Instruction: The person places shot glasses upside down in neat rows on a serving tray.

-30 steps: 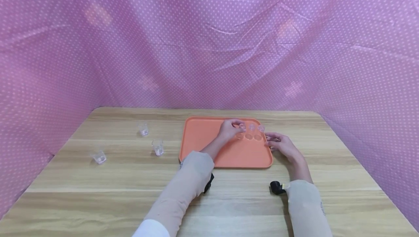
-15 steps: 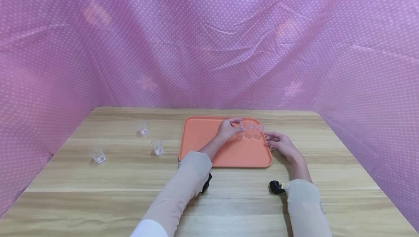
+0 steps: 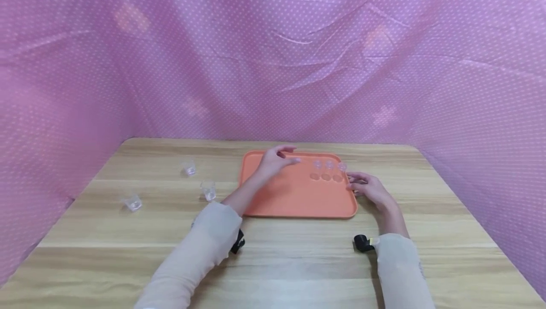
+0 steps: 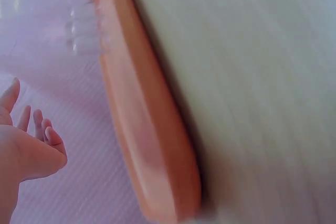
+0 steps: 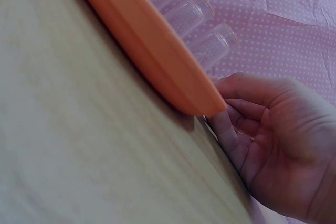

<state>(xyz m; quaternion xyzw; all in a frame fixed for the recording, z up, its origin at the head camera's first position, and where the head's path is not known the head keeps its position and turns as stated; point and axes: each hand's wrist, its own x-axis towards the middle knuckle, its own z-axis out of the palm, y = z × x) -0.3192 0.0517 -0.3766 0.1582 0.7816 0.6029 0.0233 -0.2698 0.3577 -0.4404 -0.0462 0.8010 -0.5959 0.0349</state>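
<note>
Over the left half of an orange tray [image 3: 298, 200], my left hand [image 3: 273, 162] is in the air with thumb and fingers spread, holding nothing. In the left wrist view this left hand [image 4: 31, 145] is apart from the tray's side. Three small clear cups [image 3: 326, 171] stand in a row at the tray's right rear; they appear upside down. My right hand [image 3: 371, 189] holds the tray's right edge. The right wrist view has its thumb [image 5: 241, 85] on the rim and fingers against the side, close to the nearest cup [image 5: 215, 45].
Three more clear cups stand upright on the wooden table [image 3: 298, 261] left of the tray: a rear one [image 3: 189, 169], one nearer the tray [image 3: 209, 191] and one far left [image 3: 133, 202]. Pink dotted cloth [image 3: 273, 62] hangs round the table's back and sides.
My left hand has come off the leftmost cup of the tray's row and moved left, its fingers spreading. That cup stays on the tray. The right hand has kept its place.
</note>
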